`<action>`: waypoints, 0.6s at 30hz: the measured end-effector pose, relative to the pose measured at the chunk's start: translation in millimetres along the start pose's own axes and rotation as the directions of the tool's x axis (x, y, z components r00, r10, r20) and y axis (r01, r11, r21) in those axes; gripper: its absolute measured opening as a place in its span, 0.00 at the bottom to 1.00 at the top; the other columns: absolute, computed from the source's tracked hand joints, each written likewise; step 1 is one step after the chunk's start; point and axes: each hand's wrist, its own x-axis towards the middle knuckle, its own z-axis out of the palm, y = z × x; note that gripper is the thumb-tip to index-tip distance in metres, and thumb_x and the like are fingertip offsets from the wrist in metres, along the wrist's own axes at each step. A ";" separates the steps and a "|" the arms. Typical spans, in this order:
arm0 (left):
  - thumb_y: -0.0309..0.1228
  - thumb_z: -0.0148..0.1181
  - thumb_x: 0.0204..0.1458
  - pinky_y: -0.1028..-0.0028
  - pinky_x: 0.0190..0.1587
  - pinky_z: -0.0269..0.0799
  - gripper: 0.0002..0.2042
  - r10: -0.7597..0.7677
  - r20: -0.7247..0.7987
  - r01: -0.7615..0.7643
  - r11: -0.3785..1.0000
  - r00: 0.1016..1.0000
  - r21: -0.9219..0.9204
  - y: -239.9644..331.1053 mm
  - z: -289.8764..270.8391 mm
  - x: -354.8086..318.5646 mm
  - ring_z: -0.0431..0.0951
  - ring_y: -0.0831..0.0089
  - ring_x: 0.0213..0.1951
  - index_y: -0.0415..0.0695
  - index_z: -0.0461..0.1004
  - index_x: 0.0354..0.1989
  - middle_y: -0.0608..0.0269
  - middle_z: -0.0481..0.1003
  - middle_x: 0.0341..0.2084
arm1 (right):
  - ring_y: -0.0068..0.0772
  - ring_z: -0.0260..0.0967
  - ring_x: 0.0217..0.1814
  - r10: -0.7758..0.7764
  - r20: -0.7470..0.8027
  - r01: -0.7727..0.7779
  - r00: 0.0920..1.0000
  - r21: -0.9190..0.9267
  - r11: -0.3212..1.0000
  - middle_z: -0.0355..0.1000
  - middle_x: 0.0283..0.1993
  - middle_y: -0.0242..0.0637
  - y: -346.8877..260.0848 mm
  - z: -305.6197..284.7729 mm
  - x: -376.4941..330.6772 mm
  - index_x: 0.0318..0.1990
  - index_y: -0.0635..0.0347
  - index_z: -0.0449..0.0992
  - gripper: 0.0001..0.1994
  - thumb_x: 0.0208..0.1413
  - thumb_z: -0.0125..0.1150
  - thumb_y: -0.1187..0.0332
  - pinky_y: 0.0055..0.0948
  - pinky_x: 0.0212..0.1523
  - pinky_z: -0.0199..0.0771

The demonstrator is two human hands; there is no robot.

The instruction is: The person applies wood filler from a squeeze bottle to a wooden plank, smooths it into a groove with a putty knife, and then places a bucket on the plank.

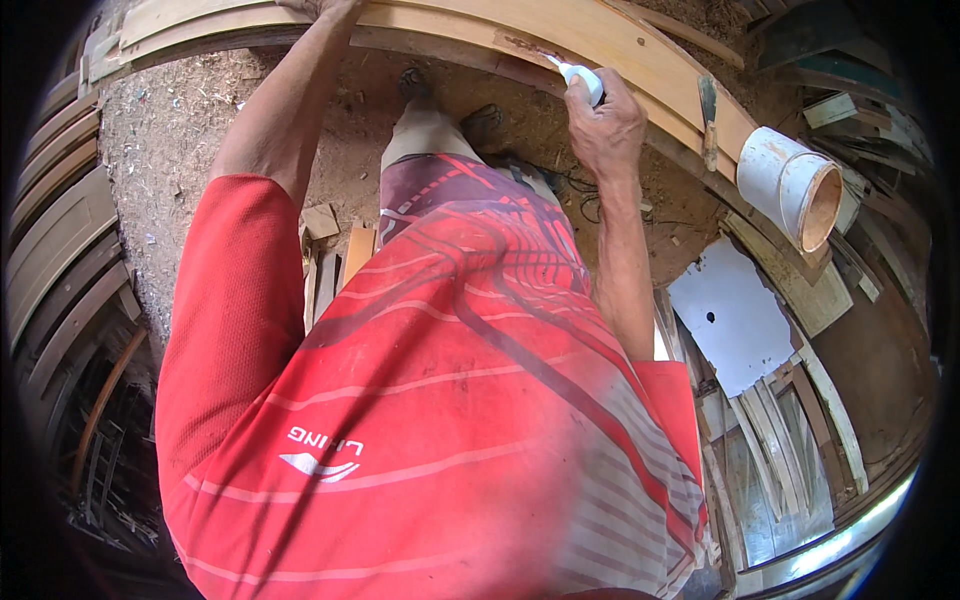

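White squeeze bottle (583,85) in right hand (608,122), fingers curled around it; nozzle (553,60) at reddish patch (520,45) on wooden board (440,18). Left hand (322,5) cropped, finger spread cannot be told. Possible fault: overhard squeeze, flooding patch.

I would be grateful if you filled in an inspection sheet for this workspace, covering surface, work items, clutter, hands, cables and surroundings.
Surface: long pale wooden boards, with a reddish-brown patch.
Work items: small white bottle, nozzle near the patch; contact unclear.
Clutter: scraper at the boards' edge, beside a white cylindrical container.
Hands: right hand grips the bottle; left hand is at the boards, cut off by the frame, grip unclear.
Cables: dark thin strands on the ground, possibly wire.
Surroundings: littered ground, stacked wood at left, ragged white sheet at right.
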 end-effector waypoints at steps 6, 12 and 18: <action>0.63 0.50 0.57 0.42 0.74 0.43 0.42 -0.005 -0.023 0.005 1.000 1.000 0.017 -4.9 9.3 0.2 0.51 0.44 0.75 0.45 0.60 0.73 0.43 0.58 0.72 | 0.55 0.74 0.28 -0.016 0.016 0.015 1.000 0.018 1.000 0.74 0.26 0.51 -4.1 2.0 0.7 0.34 0.62 0.77 0.11 0.58 0.63 0.63 0.46 0.31 0.73; 0.63 0.51 0.57 0.42 0.74 0.43 0.42 -0.016 0.014 0.016 0.999 1.000 0.041 -4.2 7.2 4.2 0.51 0.45 0.75 0.47 0.61 0.73 0.45 0.59 0.72 | 0.55 0.76 0.29 0.048 0.014 -0.047 0.999 -0.046 0.998 0.75 0.28 0.52 -3.2 -3.6 -3.3 0.35 0.62 0.78 0.10 0.57 0.64 0.63 0.46 0.32 0.74; 0.63 0.51 0.56 0.42 0.74 0.43 0.42 -0.016 0.001 0.016 1.000 1.000 -0.014 -2.4 2.0 2.6 0.51 0.45 0.75 0.47 0.61 0.73 0.45 0.58 0.73 | 0.30 0.68 0.24 0.055 -0.016 -0.056 0.998 -0.023 0.998 0.72 0.24 0.41 8.2 -15.5 -11.6 0.39 0.62 0.80 0.09 0.60 0.64 0.65 0.32 0.29 0.71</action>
